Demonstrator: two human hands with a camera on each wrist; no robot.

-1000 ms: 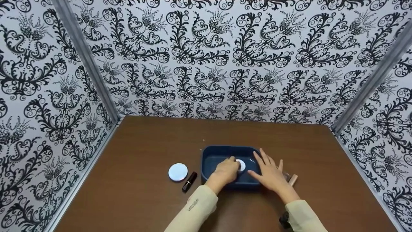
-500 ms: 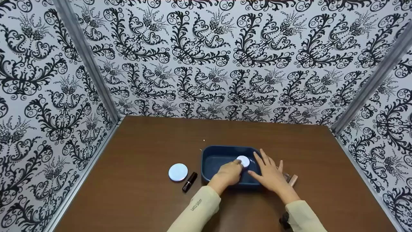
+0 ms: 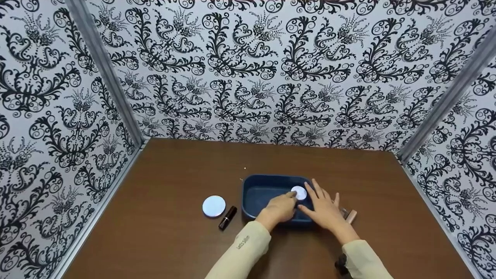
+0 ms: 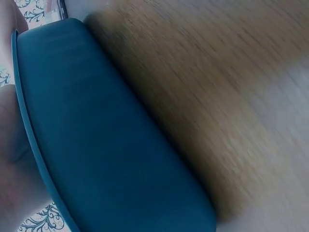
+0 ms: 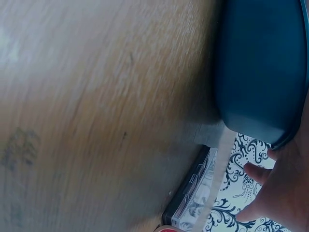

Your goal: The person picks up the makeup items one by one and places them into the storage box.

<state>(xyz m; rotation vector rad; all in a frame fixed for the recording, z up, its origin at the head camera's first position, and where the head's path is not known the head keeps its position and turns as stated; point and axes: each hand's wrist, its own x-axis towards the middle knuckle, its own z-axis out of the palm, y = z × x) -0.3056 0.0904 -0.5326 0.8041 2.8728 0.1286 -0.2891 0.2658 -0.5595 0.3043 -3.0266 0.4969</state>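
Observation:
A dark blue rectangular tray [image 3: 267, 177] stands on the brown table. My left hand [image 3: 279, 208] reaches into it over the near rim, fingers curled, pinching the left edge of a small round white disc [image 3: 299, 193]. What lies under those fingers is hidden. Spread over the tray's right side, my right hand [image 3: 323, 207] rests with its fingers straight at the rim. In the left wrist view the tray's outer wall [image 4: 96, 125] fills the middle. The right wrist view has its right hand [image 5: 285, 186] beside the tray's end.
Left of the tray lie a larger white round disc [image 3: 214, 206] and a black lipstick tube [image 3: 228, 218]. Partly behind my right hand is a small bottle with a beige part [image 3: 351, 217]. Patterned walls [image 3: 248, 77] enclose the table.
My left hand and the small white disc have shifted right and slightly farther away inside the tray, closer to my right hand. The right hand stays at the rim.

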